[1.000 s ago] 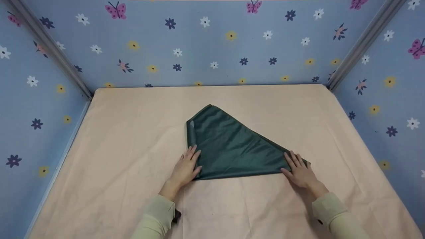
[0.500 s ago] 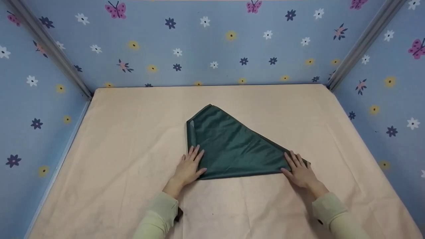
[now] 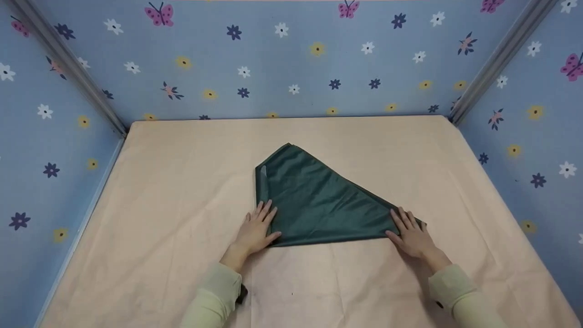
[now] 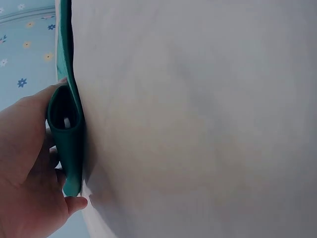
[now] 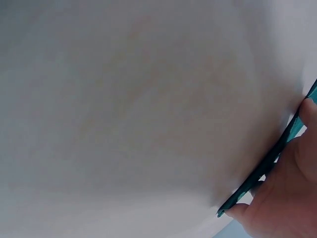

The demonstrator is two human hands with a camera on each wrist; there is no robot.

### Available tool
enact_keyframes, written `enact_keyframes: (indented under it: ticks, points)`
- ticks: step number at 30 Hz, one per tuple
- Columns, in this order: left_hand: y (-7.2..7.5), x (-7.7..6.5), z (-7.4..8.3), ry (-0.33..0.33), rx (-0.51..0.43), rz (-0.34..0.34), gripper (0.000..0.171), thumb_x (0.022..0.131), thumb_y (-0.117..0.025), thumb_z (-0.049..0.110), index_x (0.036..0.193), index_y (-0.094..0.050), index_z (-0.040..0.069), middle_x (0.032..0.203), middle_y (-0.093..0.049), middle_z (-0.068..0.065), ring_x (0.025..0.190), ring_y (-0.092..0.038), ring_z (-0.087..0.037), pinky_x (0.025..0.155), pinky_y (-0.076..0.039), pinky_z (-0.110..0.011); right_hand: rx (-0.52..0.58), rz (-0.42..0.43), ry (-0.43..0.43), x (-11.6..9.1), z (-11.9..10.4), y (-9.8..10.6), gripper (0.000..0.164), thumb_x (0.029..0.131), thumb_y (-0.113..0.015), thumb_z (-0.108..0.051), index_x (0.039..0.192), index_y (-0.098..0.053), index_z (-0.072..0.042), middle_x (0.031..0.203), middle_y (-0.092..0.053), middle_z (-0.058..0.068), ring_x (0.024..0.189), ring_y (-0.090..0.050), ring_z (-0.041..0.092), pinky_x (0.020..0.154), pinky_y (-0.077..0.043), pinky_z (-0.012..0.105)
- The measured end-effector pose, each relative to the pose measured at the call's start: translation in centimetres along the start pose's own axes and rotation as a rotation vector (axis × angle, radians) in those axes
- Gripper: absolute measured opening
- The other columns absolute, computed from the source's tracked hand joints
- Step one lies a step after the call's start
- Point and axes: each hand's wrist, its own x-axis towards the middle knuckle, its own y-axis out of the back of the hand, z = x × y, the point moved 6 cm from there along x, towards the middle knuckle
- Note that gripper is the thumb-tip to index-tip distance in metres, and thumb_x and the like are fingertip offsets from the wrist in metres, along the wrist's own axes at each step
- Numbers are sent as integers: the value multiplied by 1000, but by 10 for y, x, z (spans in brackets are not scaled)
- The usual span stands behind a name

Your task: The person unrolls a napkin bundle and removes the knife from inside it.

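Note:
A dark green cloth (image 3: 319, 200), folded in layers, lies on the bed-like surface with a peak at the back and a narrow tip at right. My left hand (image 3: 253, 231) rests on its left edge near the front corner, fingers extended. Seen from the left wrist, that edge is a loose hollow roll (image 4: 72, 144) under the palm, with something small and whitish inside. On the narrow right end lies my right hand (image 3: 411, 234), fingers spread and straight. The right wrist view shows the thin cloth edge (image 5: 262, 168) beneath that hand.
A pale peach sheet (image 3: 182, 182) with slight creases covers the flat surface. Blue walls (image 3: 282, 59) printed with flowers and butterflies stand at the back and both sides, with grey posts (image 3: 496, 64) at the corners. A small dark object shows beside the left cuff.
My left hand shifts slightly right over the cloth's left edge, then a little back left. The right hand and the rest of the cloth stay in place.

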Motion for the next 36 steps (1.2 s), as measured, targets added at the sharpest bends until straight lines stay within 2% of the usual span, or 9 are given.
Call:
enact_keyframes:
  ticks: [6,13,21,28,36]
  points:
    - [0,-2,-4,-17,4,9,66,87,-51,43,138,-31,6,145,-17,-12,132,-12,-32,98,-20,-56,-11,2,-1,-1,-1,1,66,92,-39,-42,140,-20,0,143,-11,24,129,-9,42,93,-10,66]
    - [2,-4,-7,-5,16,1,65,87,-50,42,138,-31,7,146,-16,-10,133,-11,-29,98,-20,-54,-6,-2,-6,-1,-1,1,67,92,-39,-43,140,-19,0,143,-11,24,129,-9,42,93,-9,66]
    - [6,-8,-10,0,-5,0,63,86,-53,39,136,-34,6,145,-18,-11,132,-12,-30,98,-21,-54,9,-28,-12,0,2,-2,68,92,-36,-45,141,-17,-2,144,-8,23,130,-5,41,93,-6,65]
    - [8,-9,-14,19,-15,1,62,86,-52,39,136,-34,6,146,-18,-11,132,-12,-30,98,-21,-54,3,-2,-5,1,2,-2,67,92,-39,-44,140,-19,-1,144,-10,24,129,-8,42,93,-8,66]
    - [12,-12,-16,12,-40,7,62,86,-52,39,136,-34,6,145,-18,-11,132,-14,-31,98,-22,-54,7,-20,-12,1,3,-2,68,92,-37,-45,141,-17,-1,144,-9,23,130,-6,42,93,-7,66]
